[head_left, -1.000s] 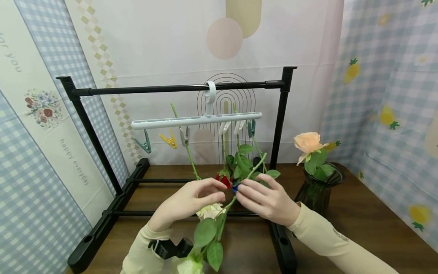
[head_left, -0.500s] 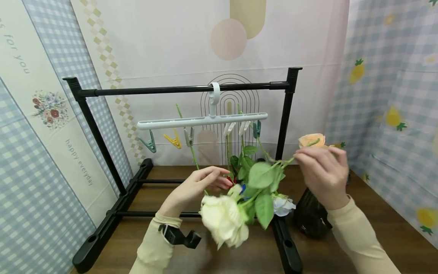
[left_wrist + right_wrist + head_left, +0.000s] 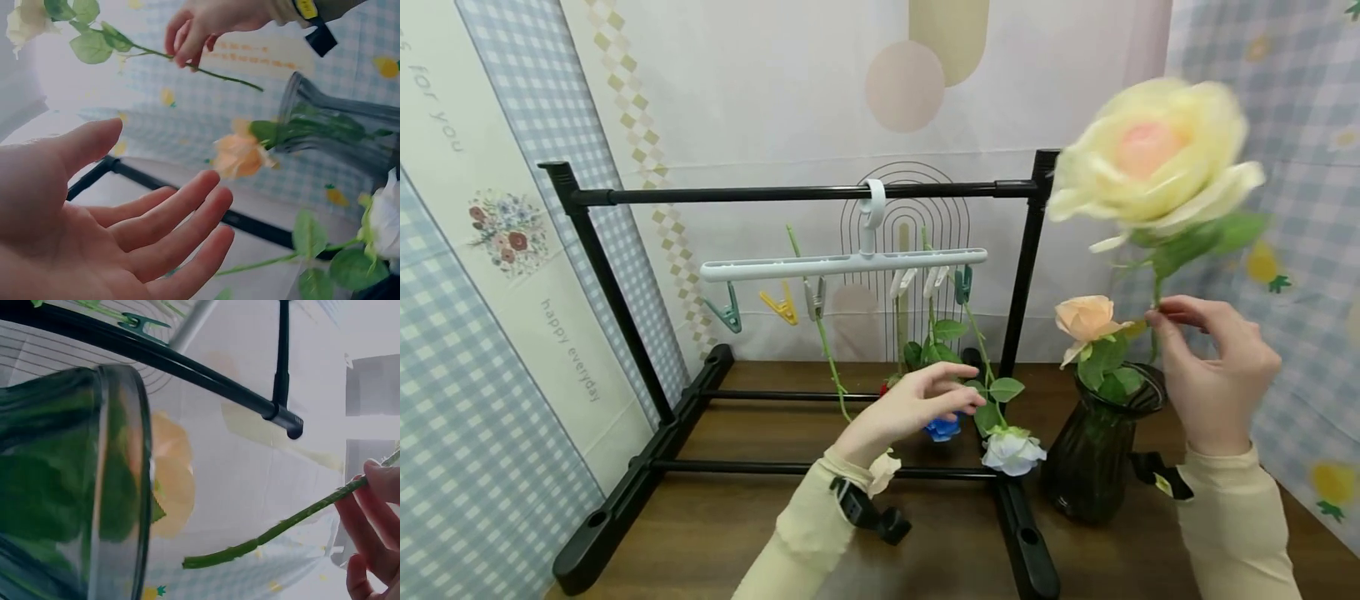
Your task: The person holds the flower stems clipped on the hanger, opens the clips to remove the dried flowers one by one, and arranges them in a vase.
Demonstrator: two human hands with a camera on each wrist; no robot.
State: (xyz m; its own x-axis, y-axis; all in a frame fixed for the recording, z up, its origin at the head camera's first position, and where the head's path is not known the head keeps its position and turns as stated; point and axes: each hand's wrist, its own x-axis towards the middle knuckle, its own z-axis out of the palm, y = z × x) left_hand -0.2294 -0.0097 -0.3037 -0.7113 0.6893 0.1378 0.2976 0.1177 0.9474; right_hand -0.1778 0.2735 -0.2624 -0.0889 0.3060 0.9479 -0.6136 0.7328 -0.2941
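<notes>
My right hand pinches the green stem of a pale yellow rose with a pink centre, bloom upward. The stem's lower end hangs free near the mouth of a dark glass vase. A peach rose stands in that vase. With fingers spread and nothing in its grasp, my left hand hovers in front of the hanging flowers. A white rose and a blue rose hang head down behind it. A red rose there is mostly hidden by the hand.
A pale blue hanger hangs from a black rack. Its clips include a yellow clip and a teal clip at the left, both holding nothing. A grey clip holds a stem. The rack's feet rest on the wooden table.
My right hand has carried the pale yellow rose rightward from the rack to beside the vase, turning its bloom from downward to upward. My left hand has released its stem and shifted right.
</notes>
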